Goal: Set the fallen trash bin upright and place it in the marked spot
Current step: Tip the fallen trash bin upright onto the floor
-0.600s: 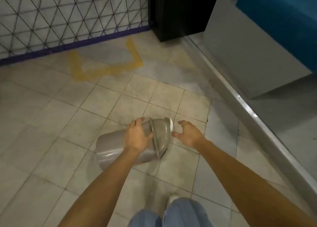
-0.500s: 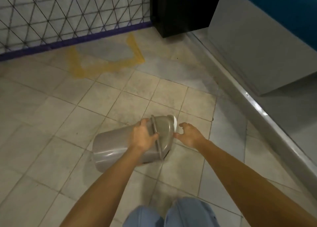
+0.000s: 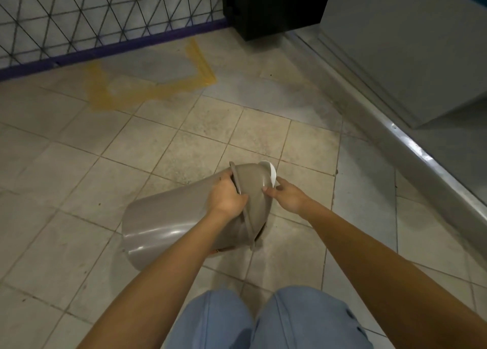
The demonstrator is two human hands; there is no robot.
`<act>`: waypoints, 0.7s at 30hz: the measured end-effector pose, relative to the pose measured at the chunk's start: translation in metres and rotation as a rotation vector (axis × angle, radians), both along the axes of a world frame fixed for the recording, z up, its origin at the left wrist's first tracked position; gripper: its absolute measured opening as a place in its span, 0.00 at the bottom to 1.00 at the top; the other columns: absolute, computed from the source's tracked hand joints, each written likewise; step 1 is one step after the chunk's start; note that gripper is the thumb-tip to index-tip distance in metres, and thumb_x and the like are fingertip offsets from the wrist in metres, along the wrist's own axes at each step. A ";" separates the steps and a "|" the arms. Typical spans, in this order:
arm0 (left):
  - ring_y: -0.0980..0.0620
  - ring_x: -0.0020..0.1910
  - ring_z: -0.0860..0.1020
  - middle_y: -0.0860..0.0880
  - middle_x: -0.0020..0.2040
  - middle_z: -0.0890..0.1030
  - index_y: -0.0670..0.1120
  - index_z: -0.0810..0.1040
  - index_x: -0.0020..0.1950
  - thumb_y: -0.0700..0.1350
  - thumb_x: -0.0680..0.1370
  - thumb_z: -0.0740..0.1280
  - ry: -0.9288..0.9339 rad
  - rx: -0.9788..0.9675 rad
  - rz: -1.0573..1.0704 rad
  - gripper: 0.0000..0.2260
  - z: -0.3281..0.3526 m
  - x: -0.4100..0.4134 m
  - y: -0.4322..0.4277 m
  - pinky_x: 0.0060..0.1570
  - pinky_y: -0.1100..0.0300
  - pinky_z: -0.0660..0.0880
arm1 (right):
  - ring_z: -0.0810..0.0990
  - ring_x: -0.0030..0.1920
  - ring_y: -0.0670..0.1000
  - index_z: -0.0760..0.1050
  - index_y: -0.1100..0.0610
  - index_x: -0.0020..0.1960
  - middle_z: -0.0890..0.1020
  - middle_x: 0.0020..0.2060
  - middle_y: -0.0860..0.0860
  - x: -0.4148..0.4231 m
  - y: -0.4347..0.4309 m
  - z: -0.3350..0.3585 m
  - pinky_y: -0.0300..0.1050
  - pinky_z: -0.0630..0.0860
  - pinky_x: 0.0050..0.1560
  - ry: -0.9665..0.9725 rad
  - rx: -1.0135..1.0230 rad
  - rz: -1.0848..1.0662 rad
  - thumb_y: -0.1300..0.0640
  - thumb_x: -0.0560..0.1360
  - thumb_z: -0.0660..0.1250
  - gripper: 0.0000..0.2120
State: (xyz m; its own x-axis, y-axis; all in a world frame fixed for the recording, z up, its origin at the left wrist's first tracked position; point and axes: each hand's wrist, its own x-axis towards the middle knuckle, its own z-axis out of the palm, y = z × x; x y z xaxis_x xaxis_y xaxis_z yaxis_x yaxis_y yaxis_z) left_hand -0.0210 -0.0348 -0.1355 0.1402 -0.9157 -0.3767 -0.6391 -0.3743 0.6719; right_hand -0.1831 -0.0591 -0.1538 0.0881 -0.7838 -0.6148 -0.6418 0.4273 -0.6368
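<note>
Floor: pale square tiles (image 3: 79,198) are lying underfoot, grimy along the joints.
Marked spot: one yellow tape outline (image 3: 147,90) is sitting on the floor against the mesh fence (image 3: 105,13), open on the fence side.
Trash bin: one grey trash bin (image 3: 168,224) is lying tilted on its side, well short of the marked spot, its domed lid end pointing up and to the right, with one white flap (image 3: 271,173) showing at the tip.
Left hand: the left hand (image 3: 226,198) is wrapping its grip around the bin at the lid rim.
Right hand: the right hand (image 3: 287,197) is touching the lid dome with thumb and fingertips, its grip loose and part-open.
Surroundings: one black cabinet (image 3: 263,5) is standing behind; one metal threshold strip (image 3: 421,158) is running along the right.
Person: two knees in blue jeans (image 3: 263,322) are showing below.
</note>
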 end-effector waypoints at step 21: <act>0.53 0.35 0.77 0.51 0.35 0.75 0.47 0.66 0.69 0.37 0.71 0.68 0.307 -0.015 0.164 0.28 0.020 0.017 0.002 0.37 0.58 0.75 | 0.66 0.70 0.55 0.58 0.51 0.73 0.66 0.71 0.54 -0.005 0.014 -0.001 0.48 0.62 0.67 -0.070 -0.040 -0.058 0.49 0.80 0.54 0.23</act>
State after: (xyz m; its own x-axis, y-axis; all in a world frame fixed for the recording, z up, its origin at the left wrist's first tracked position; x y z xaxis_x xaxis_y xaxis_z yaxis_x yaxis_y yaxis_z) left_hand -0.0041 -0.0325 -0.1159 0.1683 -0.8959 -0.4112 -0.3386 -0.4443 0.8294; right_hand -0.1884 -0.0451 -0.1546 0.0834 -0.8126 -0.5769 -0.5703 0.4358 -0.6963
